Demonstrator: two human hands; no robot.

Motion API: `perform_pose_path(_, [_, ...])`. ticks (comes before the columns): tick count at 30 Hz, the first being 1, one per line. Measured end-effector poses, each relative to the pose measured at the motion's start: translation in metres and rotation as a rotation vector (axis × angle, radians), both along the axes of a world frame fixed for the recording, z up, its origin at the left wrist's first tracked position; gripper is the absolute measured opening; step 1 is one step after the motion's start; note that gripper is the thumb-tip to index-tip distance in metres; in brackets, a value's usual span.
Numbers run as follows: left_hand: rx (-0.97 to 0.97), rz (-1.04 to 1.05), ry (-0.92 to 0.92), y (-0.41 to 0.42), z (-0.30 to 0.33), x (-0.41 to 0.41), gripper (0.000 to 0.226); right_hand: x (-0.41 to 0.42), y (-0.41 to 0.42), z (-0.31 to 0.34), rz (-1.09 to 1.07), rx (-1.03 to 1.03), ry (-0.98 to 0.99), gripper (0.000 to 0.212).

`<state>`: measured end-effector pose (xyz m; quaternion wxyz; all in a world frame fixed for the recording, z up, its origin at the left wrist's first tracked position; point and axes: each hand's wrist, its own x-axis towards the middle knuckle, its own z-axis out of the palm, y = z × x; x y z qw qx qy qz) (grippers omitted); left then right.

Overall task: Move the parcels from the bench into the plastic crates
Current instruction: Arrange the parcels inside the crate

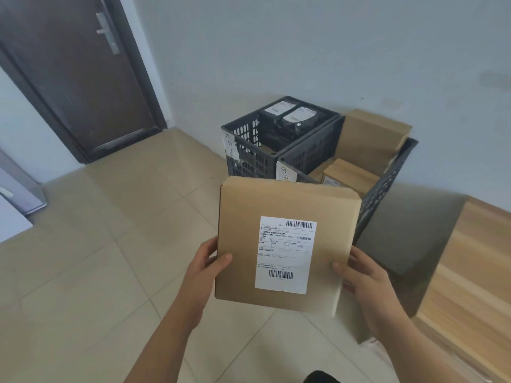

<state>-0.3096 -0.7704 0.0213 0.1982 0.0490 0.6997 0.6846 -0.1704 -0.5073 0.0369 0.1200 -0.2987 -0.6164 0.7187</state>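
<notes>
Holding: my left hand (206, 268) and right hand (365, 280) each have a grip on one side edge of the cardboard parcel (284, 244), label up, in the air.
Edges: parcel's far edge overlaps the near crate (387, 186) rim.
Room: bare floor tiles (110, 244) at left.
Surface: wooden surface (470, 272) at right.
Crates: far crate (249, 139) holds black parcels (287, 120); near one holds boxes (370, 134).

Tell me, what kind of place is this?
Probably a small parcel sorting room, not a warehouse: two black plastic crates with handwritten tags hold labelled parcels, both hands hold a cardboard parcel bearing a barcoded shipping label, and there is a tiled floor.
</notes>
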Motion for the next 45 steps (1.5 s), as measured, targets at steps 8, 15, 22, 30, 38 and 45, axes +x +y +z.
perform_pose_path(8, [0.016,-0.109,0.009,0.031,0.009,-0.099,0.056,-0.099,0.03,0.007,0.097,-0.038,0.039,0.045])
perform_pose_path(15, [-0.064,-0.222,0.12,0.099,0.042,-0.225,0.052,-0.202,0.08,0.036,-0.073,-0.074,0.06,0.089])
perform_pose_path(22, [-0.075,-0.26,0.203,0.17,0.085,-0.306,0.03,-0.267,0.124,0.072,-0.255,-0.038,0.198,0.088])
perform_pose_path(30, [-0.027,-0.509,0.153,0.216,0.081,-0.37,0.108,-0.296,0.152,0.08,-0.482,0.017,0.212,0.02])
perform_pose_path(38, [-0.034,-0.715,0.241,0.286,0.104,-0.438,0.079,-0.319,0.169,0.091,-0.74,0.124,0.027,0.027])
perform_pose_path(45, [-0.072,-0.941,0.216,0.341,0.089,-0.474,0.042,-0.327,0.172,0.08,-0.861,0.261,-0.123,0.034])
